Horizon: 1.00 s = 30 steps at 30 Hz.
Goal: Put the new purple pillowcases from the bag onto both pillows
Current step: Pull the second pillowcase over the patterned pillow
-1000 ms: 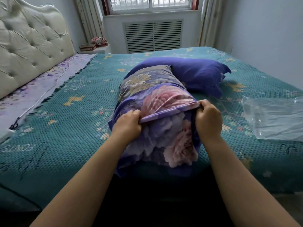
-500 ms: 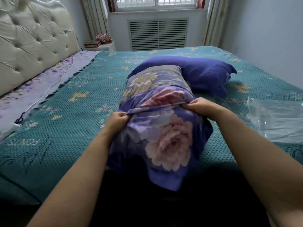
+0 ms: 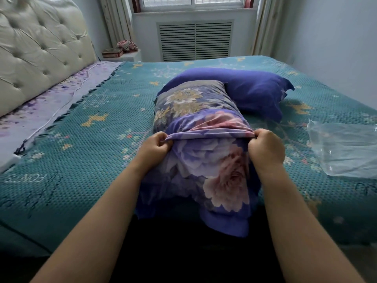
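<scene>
both hands, left hand [image 3: 155,147] and right hand [image 3: 265,148], clamped on pillowcase [image 3: 212,160] hem

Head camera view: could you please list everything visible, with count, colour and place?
Purple pillowcase: one, purple with pink flowers, pulled partway over the near pillow.
Near pillow: one, grey-blue with gold flowers, mid-bed.
Far pillow: one, plain purple, behind the near one.
Plastic bag: one, clear, on the bed at right.
Bedspread: one, teal, over the bed.
Headboard: one, cream, tufted, left.
Vent grille: one, white, below the window.
Left hand: grip on the pillowcase's open edge.
Right hand: grip on the same edge.
</scene>
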Tool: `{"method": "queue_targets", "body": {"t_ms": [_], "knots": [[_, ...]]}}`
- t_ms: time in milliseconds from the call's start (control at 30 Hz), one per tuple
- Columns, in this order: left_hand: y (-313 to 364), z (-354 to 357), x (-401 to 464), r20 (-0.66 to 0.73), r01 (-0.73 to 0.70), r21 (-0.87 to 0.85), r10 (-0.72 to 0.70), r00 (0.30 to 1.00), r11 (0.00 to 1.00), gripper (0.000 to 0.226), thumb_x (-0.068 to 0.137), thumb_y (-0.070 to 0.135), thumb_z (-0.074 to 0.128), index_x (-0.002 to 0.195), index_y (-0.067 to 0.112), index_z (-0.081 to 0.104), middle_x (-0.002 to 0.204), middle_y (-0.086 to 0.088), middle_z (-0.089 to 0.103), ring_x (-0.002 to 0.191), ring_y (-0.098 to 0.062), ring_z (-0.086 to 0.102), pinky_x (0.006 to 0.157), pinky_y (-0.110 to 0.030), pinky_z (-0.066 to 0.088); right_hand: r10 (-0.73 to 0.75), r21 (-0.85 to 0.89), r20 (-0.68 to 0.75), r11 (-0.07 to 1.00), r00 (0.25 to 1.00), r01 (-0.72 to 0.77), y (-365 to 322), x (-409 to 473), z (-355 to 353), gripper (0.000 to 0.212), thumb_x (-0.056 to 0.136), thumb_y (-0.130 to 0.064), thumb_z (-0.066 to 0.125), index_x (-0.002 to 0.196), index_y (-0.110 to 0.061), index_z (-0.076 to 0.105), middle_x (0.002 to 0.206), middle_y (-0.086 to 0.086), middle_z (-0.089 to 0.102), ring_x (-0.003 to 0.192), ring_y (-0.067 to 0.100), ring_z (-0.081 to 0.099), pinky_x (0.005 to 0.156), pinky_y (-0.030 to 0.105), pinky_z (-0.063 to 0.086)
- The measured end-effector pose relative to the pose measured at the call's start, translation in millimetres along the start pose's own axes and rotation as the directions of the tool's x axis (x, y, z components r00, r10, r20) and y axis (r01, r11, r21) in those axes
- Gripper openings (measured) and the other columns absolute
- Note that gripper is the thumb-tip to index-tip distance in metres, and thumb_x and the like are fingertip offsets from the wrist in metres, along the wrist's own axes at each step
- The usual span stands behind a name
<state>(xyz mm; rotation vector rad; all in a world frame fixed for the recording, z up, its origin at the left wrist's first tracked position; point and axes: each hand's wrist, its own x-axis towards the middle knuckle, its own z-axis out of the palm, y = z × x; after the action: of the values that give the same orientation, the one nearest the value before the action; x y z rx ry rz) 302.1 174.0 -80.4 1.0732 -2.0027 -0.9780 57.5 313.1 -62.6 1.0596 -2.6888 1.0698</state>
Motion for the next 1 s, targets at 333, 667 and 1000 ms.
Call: {"method": "queue_targets", "body": {"t_ms": [333,667,1000], "knots": [[-1,-18,4,0.042,0.021,-0.008,-0.021,0.999,1.0,0.019,0.071,0.027,0.052,0.066,0.009,0.057,0.06,0.003,0.045,0.051,0.003,0.034,0.048,-0.018,0.03,-0.192,0.541,0.772,0.7,0.606,-0.467,-8,7,-6,0.025,0.087,-0.015,0.059,0.066,-0.004,0.066,0.056,0.005,0.064,0.049,0.014,0.059,0.05,0.02,0.05],[-2,-5,5,0.011,0.051,0.099,-0.052,0.999,0.994,0.027,0.086,0.022,0.064,0.067,0.003,0.059,0.059,0.001,0.044,0.054,-0.005,0.035,0.049,-0.022,0.031,-0.008,-0.077,0.281,0.997,0.96,0.03,16,3,-27,0.051,0.082,-0.064,0.053,0.085,-0.013,0.062,0.088,0.01,0.067,0.087,0.033,0.062,0.068,0.034,0.042],[8,20,-8,-0.143,0.11,-0.042,-0.115,0.983,0.993,0.021,0.084,0.017,0.065,0.064,0.011,0.06,0.057,0.001,0.051,0.055,-0.008,0.042,0.056,-0.028,0.037,-0.07,-0.052,-0.042,0.996,0.997,0.068,22,-59,-21,0.015,0.091,-0.026,0.056,0.091,-0.014,0.064,0.087,0.02,0.068,0.084,0.039,0.062,0.063,0.033,0.033]]}}
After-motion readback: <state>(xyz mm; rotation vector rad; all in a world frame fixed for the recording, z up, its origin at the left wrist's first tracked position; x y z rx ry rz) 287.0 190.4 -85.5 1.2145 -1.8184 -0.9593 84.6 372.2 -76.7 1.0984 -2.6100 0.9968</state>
